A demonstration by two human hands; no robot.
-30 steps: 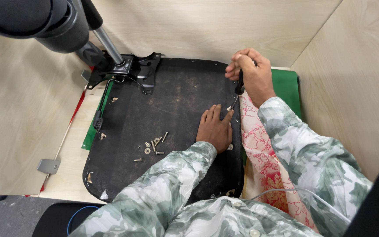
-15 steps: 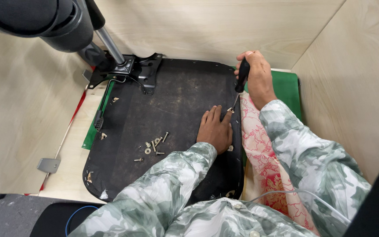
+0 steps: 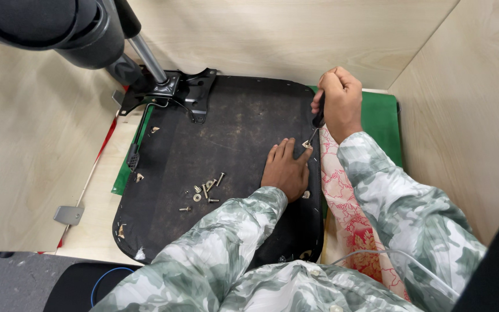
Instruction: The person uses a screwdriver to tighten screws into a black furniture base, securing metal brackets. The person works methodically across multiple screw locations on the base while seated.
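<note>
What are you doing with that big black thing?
A person works on the upside-down black chair seat. The left hand lies flat on it near its right edge. The right hand grips a screwdriver, tip down at the edge by a small metal bit. Loose screws lie on the seat.

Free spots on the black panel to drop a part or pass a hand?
Bare: the black panel centre, between the metal bracket and the left hand. Crowded: the loose screws beside the left hand, and the right edge where the right hand works a screwdriver.
</note>
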